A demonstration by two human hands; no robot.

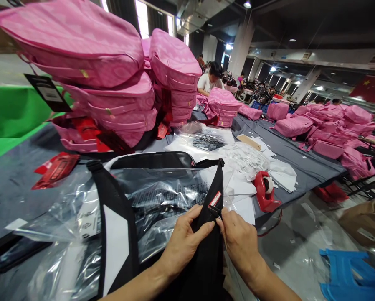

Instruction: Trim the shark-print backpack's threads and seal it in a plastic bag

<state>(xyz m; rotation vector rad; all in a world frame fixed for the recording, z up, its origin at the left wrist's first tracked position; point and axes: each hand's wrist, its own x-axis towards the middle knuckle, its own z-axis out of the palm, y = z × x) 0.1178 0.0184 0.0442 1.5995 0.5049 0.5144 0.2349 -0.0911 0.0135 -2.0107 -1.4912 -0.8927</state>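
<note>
The left hand is partly closed, clamped on the black strap, its thumb lying over the near face and its fingers spread and curled at the edge. The right hand is curled more tightly, thumb and forefinger together on the strap's right edge at a small dark fitting; whether they grip the fitting or only the cloth, I cannot tell. A red-and-white label sits just above the fingertips.

The strap belongs to the black bag, which lies on the near part of the table, partly covered by clear plastic. Its other strap, with a pale panel, stands to the left, apart from both hands.

Beyond the bag are white papers and, to the right, a red tape dispenser. Farther off, pink backpacks are stacked, and a person in a pale top is behind them.
</note>
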